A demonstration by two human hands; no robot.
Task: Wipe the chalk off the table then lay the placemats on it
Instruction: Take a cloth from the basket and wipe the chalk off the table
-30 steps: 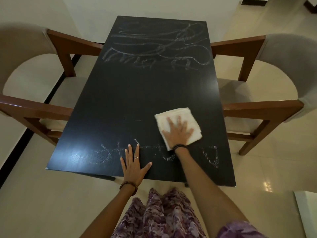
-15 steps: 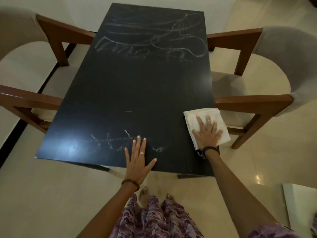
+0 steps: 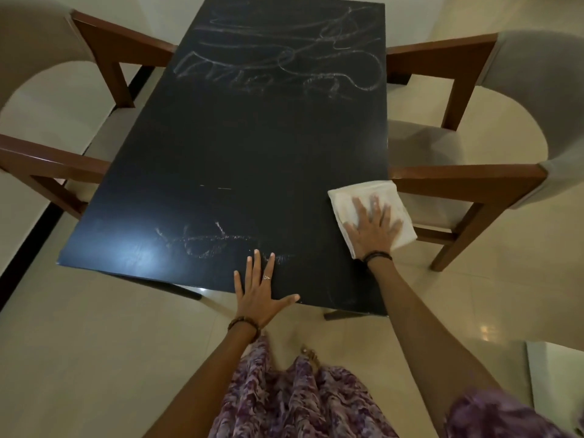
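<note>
The right hand (image 3: 373, 230) lies flat with its fingers spread and straight, pressing a folded white cloth (image 3: 371, 210) onto the dark surface (image 3: 252, 147) at its right edge; part of the cloth juts past that edge, over the gap toward the wooden armrest of the right chair (image 3: 467, 178). The left hand (image 3: 259, 290) is well apart from the right one, also flat and holding nothing, its fingers straight and close together, its thumb stretched out toward the right hand, the palm resting on the near edge of the surface. A ring sits on one finger, and each wrist carries a dark band. Just beyond the left hand's fingertips and off to its left runs a smeared patch of near chalk marks (image 3: 202, 243). Between the two hands the surface looks dark, with only faint streaks. Far beyond both hands, at the other end of the surface, a large tangle of far chalk scribbles (image 3: 278, 58) covers most of the width. A second chair, the left chair (image 3: 94, 58), stands beyond and to the left of the left hand. Below the hands, purple patterned clothing (image 3: 300, 403) hangs over a pale tiled floor (image 3: 94, 343).
</note>
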